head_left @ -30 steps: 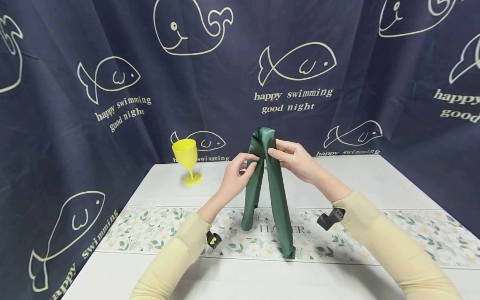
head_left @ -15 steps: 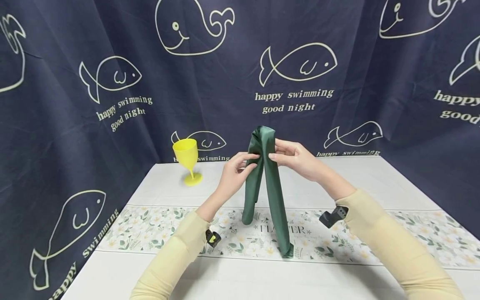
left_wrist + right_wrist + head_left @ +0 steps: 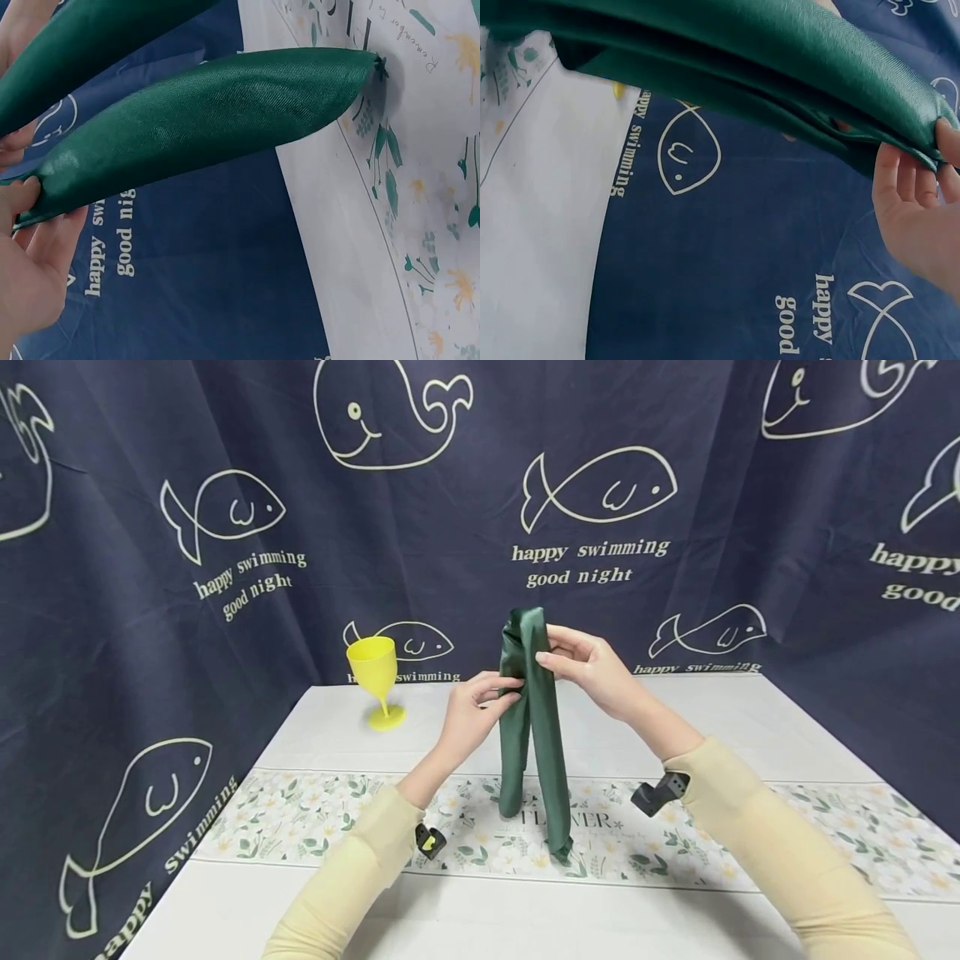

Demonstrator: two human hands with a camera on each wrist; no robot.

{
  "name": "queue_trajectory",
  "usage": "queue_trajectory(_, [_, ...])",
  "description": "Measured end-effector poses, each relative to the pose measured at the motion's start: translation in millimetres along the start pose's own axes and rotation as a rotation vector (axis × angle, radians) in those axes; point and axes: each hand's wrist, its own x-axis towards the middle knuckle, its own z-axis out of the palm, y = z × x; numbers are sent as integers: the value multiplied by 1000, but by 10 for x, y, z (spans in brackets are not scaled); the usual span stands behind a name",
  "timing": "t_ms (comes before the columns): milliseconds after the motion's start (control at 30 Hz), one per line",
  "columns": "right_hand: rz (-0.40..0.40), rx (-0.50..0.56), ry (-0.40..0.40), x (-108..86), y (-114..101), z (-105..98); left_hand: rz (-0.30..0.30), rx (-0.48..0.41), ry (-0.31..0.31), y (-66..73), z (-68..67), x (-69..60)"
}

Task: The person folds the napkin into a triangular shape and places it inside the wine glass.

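A shiny dark green satin cloth [image 3: 549, 735], folded into a long narrow strip, hangs bent double above the middle of the table. Its two tails reach down close to the floral band, nearly side by side. On the left tail, just below the bend, my left hand [image 3: 467, 714] pinches the fabric between thumb and fingers. Slightly higher, my right hand [image 3: 592, 672] grips the right tail. In the right wrist view, several layered folds of the cloth [image 3: 742, 45] run into the right hand [image 3: 915, 210]; part of that hand is cut off by the frame.
A yellow goblet [image 3: 372, 668] stands upright at the back left of the white table [image 3: 645, 727]. A printed floral band [image 3: 315, 827] crosses the tabletop. Behind it hangs a navy curtain [image 3: 450, 552] with fish drawings.
The cloth's two tails have drawn closer together, the left one shifting right and the right one left. My right hand is slightly higher. Both hands keep their grip.
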Motion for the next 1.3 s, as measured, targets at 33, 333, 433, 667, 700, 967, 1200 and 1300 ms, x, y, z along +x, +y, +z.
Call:
queue_trajectory(33, [2,9,1,3,0,6,0,-3,-7,-2,0,-3])
queue_trajectory(333, [17,161,31,38,-12,65,10,66,-25,42,41,-47])
queue_trajectory(433, [-10,198,37,47,-34,81,22,100,-7,71,75,-56])
queue_trajectory(667, [-20,207,116,62,-114,126,79,201,15,147,117,-38])
queue_trajectory(700, [-19,209,126,65,-127,131,85,202,16,154,119,-33])
queue_trajectory(967, [-47,167,177,100,-165,157,101,145,-45,160,110,-32])
queue_trajectory(1200, [-51,110,229,112,-123,140,31,96,-98,210,112,-67])
queue_trajectory(1300, [-56,108,232,118,-107,133,26,98,-83,209,141,-66])
